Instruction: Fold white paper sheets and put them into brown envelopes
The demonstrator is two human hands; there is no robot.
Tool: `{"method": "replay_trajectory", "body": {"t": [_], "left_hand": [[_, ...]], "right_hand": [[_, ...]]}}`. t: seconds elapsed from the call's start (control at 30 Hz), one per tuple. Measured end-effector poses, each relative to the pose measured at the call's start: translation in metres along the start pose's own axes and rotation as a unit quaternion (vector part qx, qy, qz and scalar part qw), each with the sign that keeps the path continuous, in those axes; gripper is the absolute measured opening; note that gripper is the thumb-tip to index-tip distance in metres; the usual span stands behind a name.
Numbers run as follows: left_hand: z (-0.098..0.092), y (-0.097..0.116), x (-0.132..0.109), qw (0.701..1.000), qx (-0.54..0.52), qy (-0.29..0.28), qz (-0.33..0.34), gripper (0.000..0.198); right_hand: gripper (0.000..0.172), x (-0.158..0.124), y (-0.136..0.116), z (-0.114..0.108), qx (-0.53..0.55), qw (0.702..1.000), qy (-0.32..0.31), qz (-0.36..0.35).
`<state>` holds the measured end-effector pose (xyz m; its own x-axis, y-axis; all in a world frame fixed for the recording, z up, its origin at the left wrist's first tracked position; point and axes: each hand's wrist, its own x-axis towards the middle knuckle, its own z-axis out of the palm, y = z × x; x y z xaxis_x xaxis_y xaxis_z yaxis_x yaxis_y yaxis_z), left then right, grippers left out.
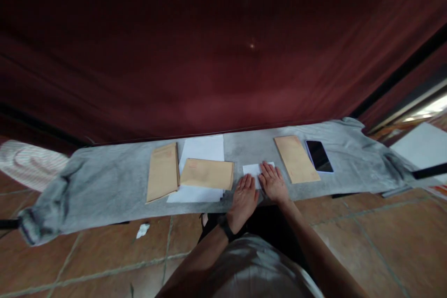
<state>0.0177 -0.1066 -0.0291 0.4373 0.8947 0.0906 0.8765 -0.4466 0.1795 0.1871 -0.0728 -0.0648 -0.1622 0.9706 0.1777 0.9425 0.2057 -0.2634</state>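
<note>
A small piece of white paper (pixel 250 169), apparently folded, lies flat on the grey cloth in front of me. My left hand (pixel 244 195) rests on its left near corner, fingers stretched out and a dark band on the wrist. On its right side my right hand (pixel 274 183) lies flat with the fingers extended. Both palms face down, and they partly cover the paper. Just left of my hands, a brown envelope (pixel 207 173) sits across a stack of white sheets (pixel 204 146). Another brown envelope (pixel 296 159) lies close to the right of my right hand.
More brown envelopes (pixel 162 172) lie left of the white sheets. A phone (pixel 319 156) with a dark screen is at the right. Grey cloth (pixel 108 181) covers the long narrow table, and a dark red surface (pixel 223 56) rises behind it. Crumpled white paper (pixel 143 230) is on the tiled floor.
</note>
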Motion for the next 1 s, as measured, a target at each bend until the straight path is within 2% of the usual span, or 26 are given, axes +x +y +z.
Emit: {"method": "replay_trajectory", "body": {"t": [0.1, 0.2, 0.23, 0.3, 0.37, 0.47, 0.63, 0.73, 0.83, 0.9, 1.0], "left_hand": [[-0.025, -0.028, -0.018, 0.999, -0.011, 0.024, 0.032, 0.069], [-0.046, -0.072, -0.023, 0.999, -0.011, 0.028, -0.013, 0.093], [-0.050, -0.088, -0.022, 0.999, -0.008, 0.014, -0.030, 0.099], [-0.053, -0.114, -0.018, 0.998, -0.001, -0.022, -0.064, 0.109], [-0.052, -0.130, -0.015, 0.995, -0.006, -0.052, -0.089, 0.114], [-0.045, -0.139, -0.015, 0.992, -0.019, -0.075, -0.103, 0.116], [-0.040, -0.138, -0.023, 0.993, -0.021, -0.049, -0.104, 0.119], [-0.051, -0.142, -0.025, 0.998, -0.007, -0.006, -0.067, 0.123], [-0.070, -0.146, -0.021, 0.999, 0.011, 0.028, -0.018, 0.124], [-0.083, -0.148, -0.017, 0.999, 0.021, 0.034, 0.017, 0.123], [-0.097, -0.146, -0.011, 0.997, 0.026, 0.027, 0.064, 0.118]], "right_hand": [[0.048, 0.005, -0.004, -0.001, 0.054, 0.998, 0.041, 0.014], [0.045, 0.015, -0.027, -0.004, 0.170, 0.983, 0.059, 0.044], [0.044, 0.020, -0.039, -0.004, 0.218, 0.973, 0.052, 0.063], [0.040, 0.031, -0.065, -0.002, 0.299, 0.950, -0.005, 0.087], [0.031, 0.041, -0.092, 0.002, 0.327, 0.936, -0.064, 0.116], [0.016, 0.054, -0.119, 0.010, 0.328, 0.928, -0.098, 0.148], [0.017, 0.060, -0.127, 0.012, 0.344, 0.923, -0.068, 0.161], [0.017, 0.054, -0.123, 0.003, 0.380, 0.914, -0.043, 0.136], [0.017, 0.046, -0.117, -0.012, 0.447, 0.891, -0.004, 0.079], [0.016, 0.042, -0.114, -0.021, 0.470, 0.881, 0.007, 0.054], [0.014, 0.039, -0.109, -0.027, 0.472, 0.880, 0.013, 0.060]]}}
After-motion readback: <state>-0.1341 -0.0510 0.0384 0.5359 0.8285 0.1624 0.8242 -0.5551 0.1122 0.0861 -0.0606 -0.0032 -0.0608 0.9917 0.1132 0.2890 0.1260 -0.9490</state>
